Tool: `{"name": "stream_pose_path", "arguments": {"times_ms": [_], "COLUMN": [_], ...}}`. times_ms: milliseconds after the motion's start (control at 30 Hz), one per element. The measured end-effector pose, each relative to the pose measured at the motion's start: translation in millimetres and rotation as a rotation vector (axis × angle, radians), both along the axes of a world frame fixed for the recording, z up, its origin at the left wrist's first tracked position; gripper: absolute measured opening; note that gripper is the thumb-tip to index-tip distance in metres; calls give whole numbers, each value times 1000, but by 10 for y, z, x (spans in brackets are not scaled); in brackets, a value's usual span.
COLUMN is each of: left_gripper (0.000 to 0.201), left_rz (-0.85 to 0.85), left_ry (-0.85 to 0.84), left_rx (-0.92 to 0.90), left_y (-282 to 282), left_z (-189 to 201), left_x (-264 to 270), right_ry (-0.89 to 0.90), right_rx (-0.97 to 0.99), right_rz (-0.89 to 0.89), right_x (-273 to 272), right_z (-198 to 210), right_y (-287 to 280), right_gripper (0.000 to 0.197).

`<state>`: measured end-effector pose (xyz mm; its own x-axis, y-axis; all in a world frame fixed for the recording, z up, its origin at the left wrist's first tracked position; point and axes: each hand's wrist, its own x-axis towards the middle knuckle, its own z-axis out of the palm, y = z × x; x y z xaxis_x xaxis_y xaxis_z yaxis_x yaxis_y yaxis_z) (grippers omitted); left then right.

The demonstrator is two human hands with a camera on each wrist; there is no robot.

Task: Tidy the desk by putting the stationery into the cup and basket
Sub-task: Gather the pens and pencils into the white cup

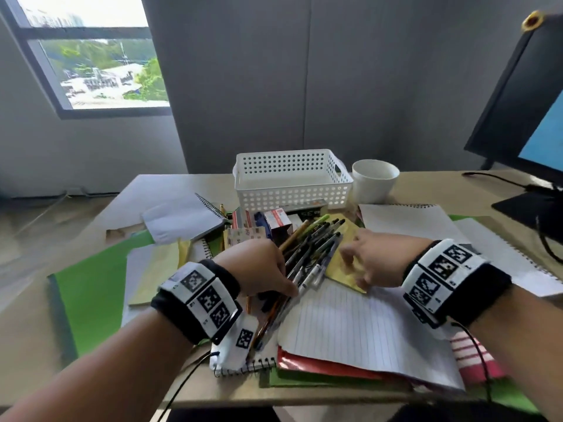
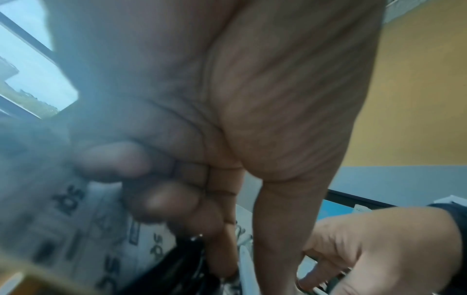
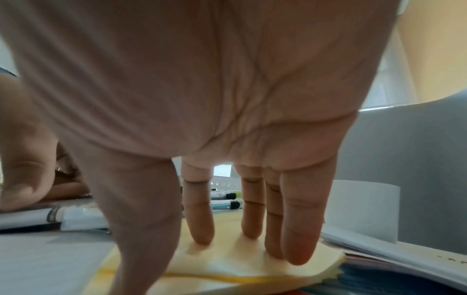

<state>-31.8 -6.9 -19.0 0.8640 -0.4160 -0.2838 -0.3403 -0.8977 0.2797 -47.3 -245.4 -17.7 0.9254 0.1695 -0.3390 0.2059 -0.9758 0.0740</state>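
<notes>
A bundle of dark pens (image 1: pixel 313 248) lies slanted on the papers in the middle of the desk. My left hand (image 1: pixel 283 278) curls over its near end and grips it; the left wrist view shows the curled fingers (image 2: pixel 164 199) above black pens (image 2: pixel 177 265). My right hand (image 1: pixel 356 263) is just right of the bundle, with straight fingers (image 3: pixel 300 239) pressing on a yellow paper (image 3: pixel 240 265). More pens (image 3: pixel 222 199) lie beyond those fingers. The white basket (image 1: pixel 292 193) and white cup (image 1: pixel 374 184) stand at the back, both with nothing seen inside.
Small stationery boxes (image 1: pixel 274 222) sit in front of the basket. A lined sheet (image 1: pixel 359 324), a spiral notebook (image 1: pixel 182 217), a green folder (image 1: pixel 91 287) and other papers cover the desk. A monitor (image 1: pixel 524 102) with its cable stands at the right.
</notes>
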Motion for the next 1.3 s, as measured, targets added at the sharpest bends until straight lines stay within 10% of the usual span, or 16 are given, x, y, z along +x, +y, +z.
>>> {"name": "stream_pose_path", "arguments": {"times_ms": [367, 567, 733, 800, 1067, 1300], "left_gripper": [32, 19, 9, 9, 9, 17], "left_rz": [-189, 208, 551, 541, 533, 434], "left_ry": [-89, 149, 215, 191, 164, 125], "left_rx": [135, -621, -1238, -1295, -1347, -1515], "left_y": [-143, 215, 341, 340, 415, 301], "left_z": [-6, 77, 119, 109, 180, 353], "left_x": [111, 452, 508, 480, 456, 298], "right_ry": [16, 131, -337, -304, -478, -663], "right_rx": [-116, 155, 384, 386, 601, 1106], "right_rz": [64, -79, -502, -636, -661, -415], "right_x": [-36, 384, 1226, 1431, 1550, 411], "right_z": [89, 433, 396, 184, 137, 611], "right_y": [116, -210, -837, -1028, -1053, -893], "right_gripper": [19, 21, 51, 70, 42, 52]}}
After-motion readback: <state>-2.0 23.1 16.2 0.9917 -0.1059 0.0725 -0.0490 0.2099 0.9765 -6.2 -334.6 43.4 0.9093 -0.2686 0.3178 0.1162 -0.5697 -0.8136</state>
